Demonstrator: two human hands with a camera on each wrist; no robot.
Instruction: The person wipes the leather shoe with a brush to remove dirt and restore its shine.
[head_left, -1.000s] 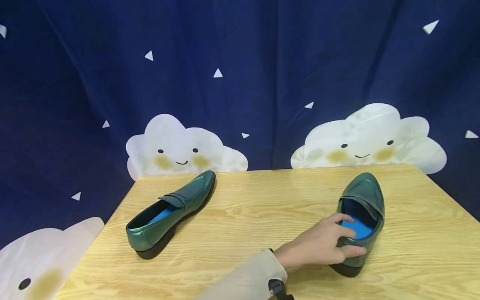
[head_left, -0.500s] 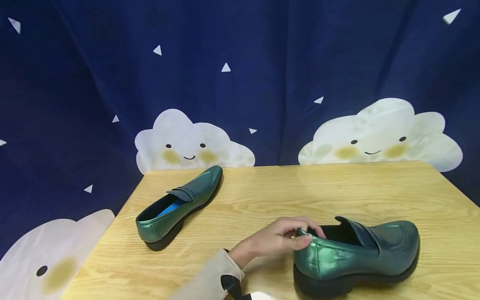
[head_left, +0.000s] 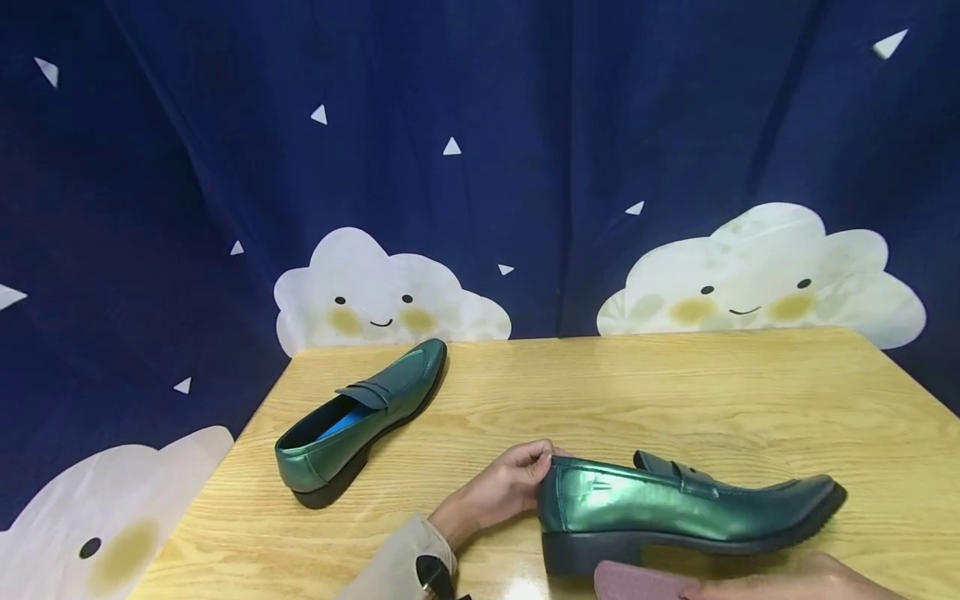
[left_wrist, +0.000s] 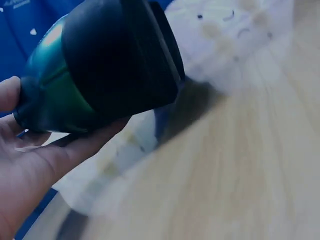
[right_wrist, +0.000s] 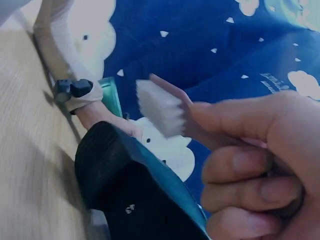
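My left hand (head_left: 506, 487) pinches the heel collar of a shiny green loafer (head_left: 637, 504), thumb outside the rim. The shoe points right, side on, and its black heel (left_wrist: 125, 55) appears raised off the wood in the left wrist view. A pink-backed brush (head_left: 637, 581) is in my right hand (head_left: 802, 583), low in the head view beneath the shoe's sole. Curled fingers hold its handle in the right wrist view, where the white bristles (right_wrist: 159, 109) show close to the loafer but apart from it. The handle's end is hidden.
A matching green loafer (head_left: 360, 425) with a blue insole stands at the table's left, toe toward the back. Behind the wooden table (head_left: 525, 392) hangs a dark blue curtain (head_left: 480, 183) with white clouds and triangles.
The loafer at the right has been taken by the heel, turned sideways with its toe to the right, and drawn nearer and leftward. My right hand has come into view with the brush.
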